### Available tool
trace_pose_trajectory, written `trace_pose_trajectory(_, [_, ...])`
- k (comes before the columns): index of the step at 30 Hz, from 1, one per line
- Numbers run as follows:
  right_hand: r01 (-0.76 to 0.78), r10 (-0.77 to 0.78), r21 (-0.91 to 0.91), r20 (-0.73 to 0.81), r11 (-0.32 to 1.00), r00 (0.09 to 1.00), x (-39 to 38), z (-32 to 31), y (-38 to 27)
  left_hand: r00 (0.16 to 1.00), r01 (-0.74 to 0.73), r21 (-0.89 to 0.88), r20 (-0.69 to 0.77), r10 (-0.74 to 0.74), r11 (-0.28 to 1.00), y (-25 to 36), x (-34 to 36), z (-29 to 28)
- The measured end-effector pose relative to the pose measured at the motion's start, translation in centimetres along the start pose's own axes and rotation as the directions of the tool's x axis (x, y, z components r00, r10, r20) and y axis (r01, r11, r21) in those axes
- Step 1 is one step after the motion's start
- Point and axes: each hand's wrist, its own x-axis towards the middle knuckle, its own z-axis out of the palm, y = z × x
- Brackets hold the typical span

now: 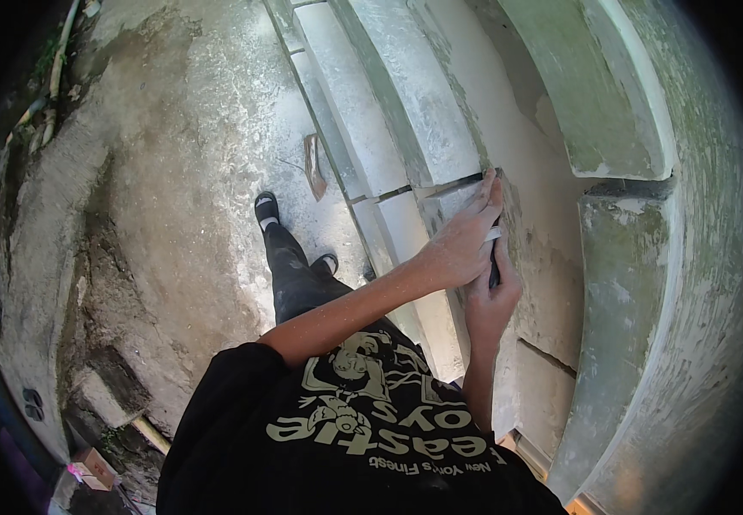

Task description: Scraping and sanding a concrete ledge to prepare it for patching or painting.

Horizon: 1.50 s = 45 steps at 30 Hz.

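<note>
My two hands are close together over the top edge of a pale concrete block (453,202). My right hand (493,300) is closed round a slim dark tool (495,273) with a whitish band near its middle; its exact kind does not show. Just ahead, my left hand (466,236) is closed over the tool's front part, its fingers long and pressed together toward a dark gap between two blocks. Pale dust coats my left hand and forearm. The tool's working end is hidden under the left fingers.
Long stepped concrete blocks (354,112) run up and away in rows. To the right, a greenish raised concrete slab (624,283) stands across a trough (551,223). A brown strip-like piece (312,163) lies on the rough floor (191,215) near my sandalled foot (266,206).
</note>
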Motion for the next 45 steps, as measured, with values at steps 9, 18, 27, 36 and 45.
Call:
trace_pose_trajectory(9, [-0.011,0.012,-0.013,0.012,1.000,1.000,1.5,0.4,0.2,0.998,0.033,-0.011,-0.046,-0.034,0.999,-1.5,2.7,-0.9])
trace_pose_trajectory(18, [-0.068,0.066,0.014,0.111,0.998,0.992,3.0,1.7,-1.3,0.997,0.079,0.056,0.007,-0.080,0.995,-1.4,3.2,-3.2])
trace_pose_trajectory(27, [-0.032,0.032,0.007,0.072,0.999,0.997,2.4,0.7,-0.4,1.000,0.016,0.029,-0.008,-0.016,0.999,-0.9,2.7,-2.7])
trace_pose_trajectory(36, [-0.060,0.059,0.009,0.087,0.998,0.994,-1.5,-3.6,0.7,0.988,0.063,-0.063,0.146,-0.053,0.996,1.4,-1.0,-0.1])
trace_pose_trajectory(45, [-0.058,0.056,0.020,0.103,0.998,0.993,-0.5,-3.3,1.4,0.999,-0.041,-0.069,-0.008,0.041,0.997,0.6,-0.8,1.7])
